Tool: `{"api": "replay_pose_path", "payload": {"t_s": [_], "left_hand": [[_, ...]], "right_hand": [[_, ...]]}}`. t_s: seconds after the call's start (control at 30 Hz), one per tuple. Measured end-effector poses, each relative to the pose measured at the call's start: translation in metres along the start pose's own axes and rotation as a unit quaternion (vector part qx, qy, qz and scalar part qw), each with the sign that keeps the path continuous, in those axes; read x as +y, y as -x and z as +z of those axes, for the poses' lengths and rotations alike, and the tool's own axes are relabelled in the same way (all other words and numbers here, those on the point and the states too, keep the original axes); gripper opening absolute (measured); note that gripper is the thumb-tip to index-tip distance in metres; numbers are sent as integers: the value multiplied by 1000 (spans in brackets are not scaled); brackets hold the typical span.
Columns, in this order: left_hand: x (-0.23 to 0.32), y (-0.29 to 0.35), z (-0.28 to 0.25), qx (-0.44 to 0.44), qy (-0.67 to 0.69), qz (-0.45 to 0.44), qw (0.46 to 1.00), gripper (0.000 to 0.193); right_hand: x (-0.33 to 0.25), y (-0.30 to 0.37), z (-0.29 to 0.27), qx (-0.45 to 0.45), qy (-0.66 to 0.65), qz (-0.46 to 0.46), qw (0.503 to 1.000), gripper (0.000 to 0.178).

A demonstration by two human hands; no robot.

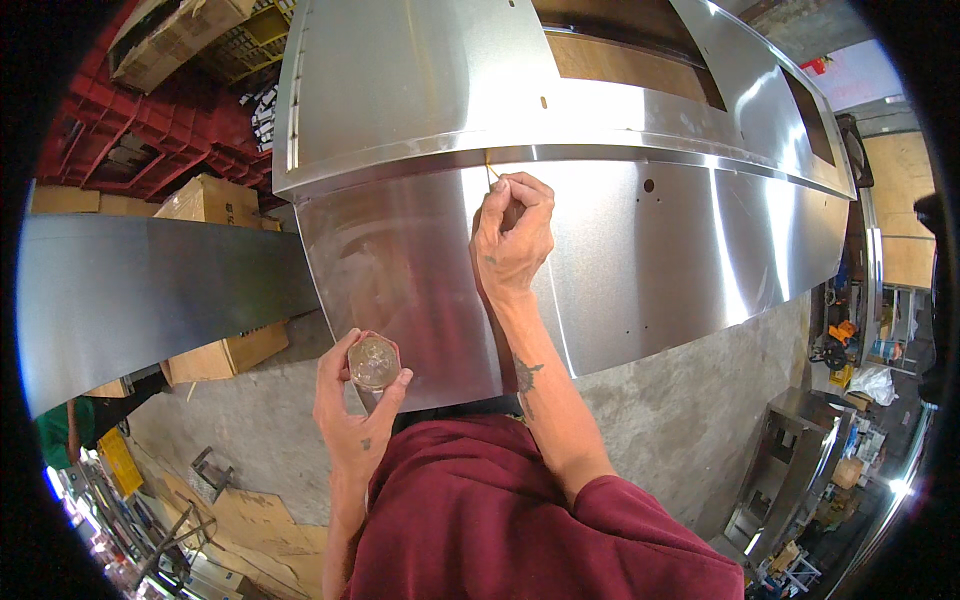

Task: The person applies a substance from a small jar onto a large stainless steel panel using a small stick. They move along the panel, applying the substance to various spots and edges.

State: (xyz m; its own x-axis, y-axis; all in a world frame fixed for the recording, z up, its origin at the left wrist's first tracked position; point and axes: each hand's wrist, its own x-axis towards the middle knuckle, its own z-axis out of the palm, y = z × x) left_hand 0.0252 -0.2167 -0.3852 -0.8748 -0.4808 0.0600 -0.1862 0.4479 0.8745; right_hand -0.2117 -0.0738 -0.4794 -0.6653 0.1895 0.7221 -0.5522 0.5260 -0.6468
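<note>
Brushed sheet metal [620,270] fills my upper centre, its lower edge bowing above concrete floor [640,440] that stretches to a steel cabinet [785,470] at lower right. Red crates [150,145] crowd the upper left. At centre, my right hand [515,235] pinches a thin yellow stick [491,172] near the crease; lower left of centre, my left hand [345,405] grips a clear container [375,363].
</note>
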Motion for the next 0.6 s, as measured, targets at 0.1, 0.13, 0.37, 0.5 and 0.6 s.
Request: {"api": "replay_pose_path", "payload": {"t_s": [0.1, 0.13, 0.37, 0.5, 0.6], "left_hand": [[2, 0, 0, 0, 3, -9, 1000, 69], [1, 0, -1, 0, 2, -5, 1000, 69], [1, 1, -2, 2, 6, 4, 1000, 69], [1, 4, -9, -43, 15, -34, 998, 72], [-1, 4, -4, 7, -6, 12, 1000, 70]], "right_hand": [[0, -2, -1, -1, 10, -10, 1000, 14], [-1, -2, -1, -1, 13, -13, 1000, 14], [1, -2, 0, 0, 6, -10, 1000, 13], [-1, -2, -1, -3, 8, -11, 1000, 12], [-1, -3, -1, -4, 3, -14, 1000, 12]]}}
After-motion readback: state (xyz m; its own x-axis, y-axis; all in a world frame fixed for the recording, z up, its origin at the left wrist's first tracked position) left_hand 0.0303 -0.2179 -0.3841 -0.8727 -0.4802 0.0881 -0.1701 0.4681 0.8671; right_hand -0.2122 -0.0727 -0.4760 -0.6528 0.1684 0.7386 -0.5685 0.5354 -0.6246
